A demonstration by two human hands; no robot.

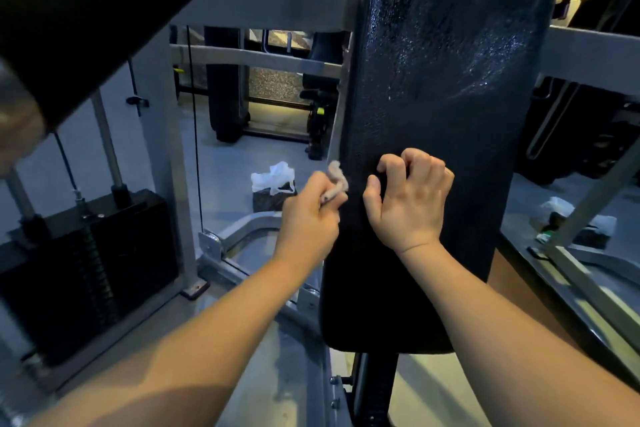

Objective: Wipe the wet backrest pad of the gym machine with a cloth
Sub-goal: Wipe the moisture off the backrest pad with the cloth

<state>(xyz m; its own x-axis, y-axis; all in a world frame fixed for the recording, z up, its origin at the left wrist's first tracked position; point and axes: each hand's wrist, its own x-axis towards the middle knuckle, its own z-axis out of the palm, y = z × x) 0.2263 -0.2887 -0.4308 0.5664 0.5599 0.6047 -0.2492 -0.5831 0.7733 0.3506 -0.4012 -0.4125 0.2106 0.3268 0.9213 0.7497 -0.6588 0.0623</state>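
Observation:
The black backrest pad point(440, 87) stands upright in the middle, its upper half glistening with water droplets and streaks. My left hand point(310, 215) is closed on a small beige cloth point(335, 180), held at the pad's left edge about halfway down. My right hand point(410, 198) rests against the pad's lower middle with curled, spread fingers and nothing in it. The two hands are a short gap apart. Most of the cloth is hidden inside my left fist.
A black weight stack point(86, 270) with a cable stands at the left inside the grey machine frame point(263, 3). A white plastic bag point(273, 178) lies on the floor behind. A black padded arm point(86, 10) crosses the upper left. More bags point(581, 222) sit at the right.

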